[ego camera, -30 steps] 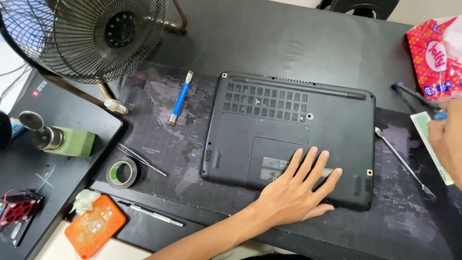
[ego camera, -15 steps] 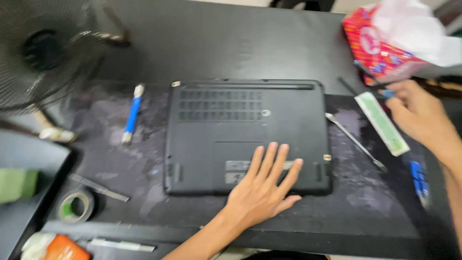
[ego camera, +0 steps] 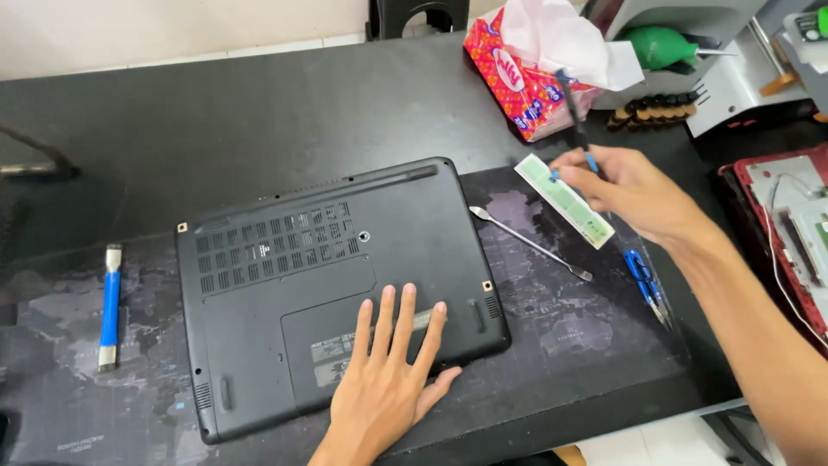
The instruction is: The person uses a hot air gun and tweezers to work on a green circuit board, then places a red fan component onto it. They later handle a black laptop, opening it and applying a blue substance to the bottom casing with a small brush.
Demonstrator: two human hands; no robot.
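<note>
Down at the lower middle of the frame, the left hand lies flat with fingers spread on the underside of a black laptop, which rests upside down across the centre of a dark desk mat. Toward the upper right, the right hand pinches a thin dark screwdriver between thumb and fingertips, its shaft pointing up toward a red tissue pack. Just under that hand sits a pale green strip, with a slim metal pry tool lying between it and the laptop. Blue-handled tweezers rest at right; a blue-handled tool lies at far left
</note>
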